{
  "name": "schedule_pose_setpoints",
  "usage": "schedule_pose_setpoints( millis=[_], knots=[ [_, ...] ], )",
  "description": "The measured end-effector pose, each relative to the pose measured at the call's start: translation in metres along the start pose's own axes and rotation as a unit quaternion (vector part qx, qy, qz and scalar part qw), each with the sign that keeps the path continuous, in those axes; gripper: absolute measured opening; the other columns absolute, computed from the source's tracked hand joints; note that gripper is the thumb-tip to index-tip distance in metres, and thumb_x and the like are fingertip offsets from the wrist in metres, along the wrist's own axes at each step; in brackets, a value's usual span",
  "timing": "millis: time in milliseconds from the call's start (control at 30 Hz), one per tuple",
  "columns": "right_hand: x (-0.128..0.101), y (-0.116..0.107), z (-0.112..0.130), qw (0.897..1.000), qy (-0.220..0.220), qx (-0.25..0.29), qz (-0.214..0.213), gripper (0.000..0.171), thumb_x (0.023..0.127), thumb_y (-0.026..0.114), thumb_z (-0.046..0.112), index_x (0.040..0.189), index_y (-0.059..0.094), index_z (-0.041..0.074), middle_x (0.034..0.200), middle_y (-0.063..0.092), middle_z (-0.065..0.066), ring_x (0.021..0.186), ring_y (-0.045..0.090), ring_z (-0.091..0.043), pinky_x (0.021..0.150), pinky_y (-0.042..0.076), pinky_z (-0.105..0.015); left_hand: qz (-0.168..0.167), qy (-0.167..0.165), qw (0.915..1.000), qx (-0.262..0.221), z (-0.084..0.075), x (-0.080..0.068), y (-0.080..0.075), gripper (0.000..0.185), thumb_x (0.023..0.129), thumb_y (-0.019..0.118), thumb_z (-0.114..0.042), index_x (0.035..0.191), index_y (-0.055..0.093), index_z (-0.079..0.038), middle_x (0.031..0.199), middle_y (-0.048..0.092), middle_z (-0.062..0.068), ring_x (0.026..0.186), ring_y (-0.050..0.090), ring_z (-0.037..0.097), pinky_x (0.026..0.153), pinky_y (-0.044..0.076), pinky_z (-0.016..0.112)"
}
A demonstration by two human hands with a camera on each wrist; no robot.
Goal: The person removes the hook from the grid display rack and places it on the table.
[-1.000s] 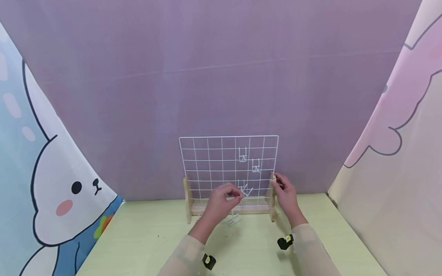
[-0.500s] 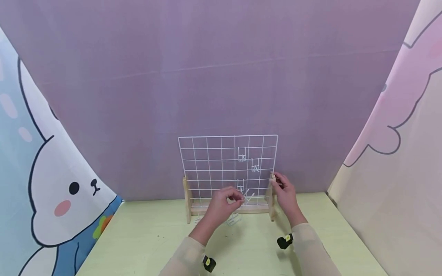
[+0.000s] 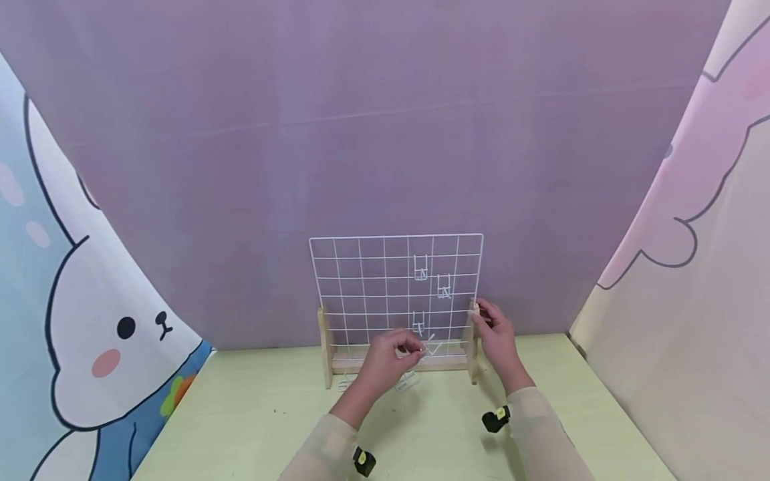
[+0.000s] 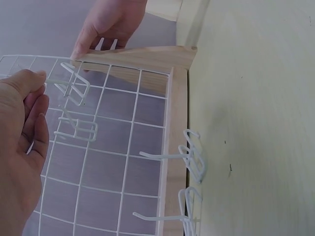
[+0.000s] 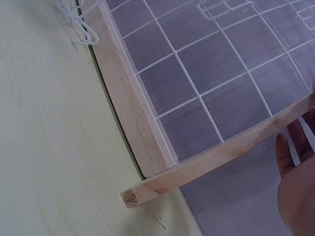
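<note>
Head view: a white wire grid panel (image 3: 385,287) stands upright in a pale wooden stand (image 3: 327,347) at the far edge of a light green table (image 3: 252,414), before a purple backdrop (image 3: 361,133). The panel is a rectangular frame with rounded corners, crossed by thin wires into square cells. Three white wire hooks (image 3: 420,268) hang on its right half, two in the upper rows and one lower down. The left hand (image 3: 385,361) is raised at the lower middle of the panel, thumb and fingertips drawn together around a further white wire hook (image 3: 432,347) held at the bottom rows; whether this hook is seated on a wire cannot be told. The right hand (image 3: 494,334) rests on the right wooden upright (image 3: 474,341) of the stand, fingers loosely extended along it. Loose hooks (image 3: 408,382) lie on the table just in front of the stand.

Left wrist view: the left hand (image 4: 22,157) shows thumb and fingers close together beside a bent hook (image 4: 74,86) at the grid (image 4: 123,147); two loose hooks (image 4: 192,157) lie against the wooden base rail (image 4: 177,147).

Right wrist view: the right hand (image 5: 298,191) lies behind the wooden upright (image 5: 236,152), fingers fairly straight and slightly apart.
</note>
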State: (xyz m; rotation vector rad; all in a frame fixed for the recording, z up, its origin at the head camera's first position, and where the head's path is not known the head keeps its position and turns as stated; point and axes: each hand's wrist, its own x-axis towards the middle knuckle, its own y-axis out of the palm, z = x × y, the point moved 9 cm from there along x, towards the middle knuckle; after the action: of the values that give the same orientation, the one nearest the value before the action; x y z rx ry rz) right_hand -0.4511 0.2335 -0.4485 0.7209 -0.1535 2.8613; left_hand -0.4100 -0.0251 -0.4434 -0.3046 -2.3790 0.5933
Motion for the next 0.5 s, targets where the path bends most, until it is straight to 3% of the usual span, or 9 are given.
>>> schedule_pose_setpoints(
  millis=[267, 500],
  knots=[
    [-0.001, 0.000, 0.002, 1.000, 0.005, 0.001, -0.004, 0.038, 0.107, 0.069, -0.003, 0.144, 0.064, -0.010, 0.136, 0.064, -0.034, 0.105, 0.065, -0.005, 0.089, 0.058, -0.016, 0.005, -0.030, 0.9995, 0.008, 0.011, -0.003, 0.006, 0.003, 0.100, 0.085, -0.014, 0.098, 0.083, -0.015, 0.097, 0.074, -0.015, 0.089, 0.069, 0.005, 0.082, 0.062, 0.027],
    [-0.001, 0.000, 0.002, 1.000, 0.011, 0.001, -0.005, 0.038, 0.107, 0.070, -0.001, 0.144, 0.065, -0.008, 0.136, 0.064, -0.032, 0.105, 0.065, -0.006, 0.088, 0.058, -0.016, 0.001, -0.023, 0.9997, 0.008, 0.016, -0.004, 0.008, 0.007, 0.098, 0.085, -0.010, 0.098, 0.083, -0.016, 0.095, 0.074, -0.014, 0.089, 0.069, 0.004, 0.083, 0.062, 0.027]
  ],
)
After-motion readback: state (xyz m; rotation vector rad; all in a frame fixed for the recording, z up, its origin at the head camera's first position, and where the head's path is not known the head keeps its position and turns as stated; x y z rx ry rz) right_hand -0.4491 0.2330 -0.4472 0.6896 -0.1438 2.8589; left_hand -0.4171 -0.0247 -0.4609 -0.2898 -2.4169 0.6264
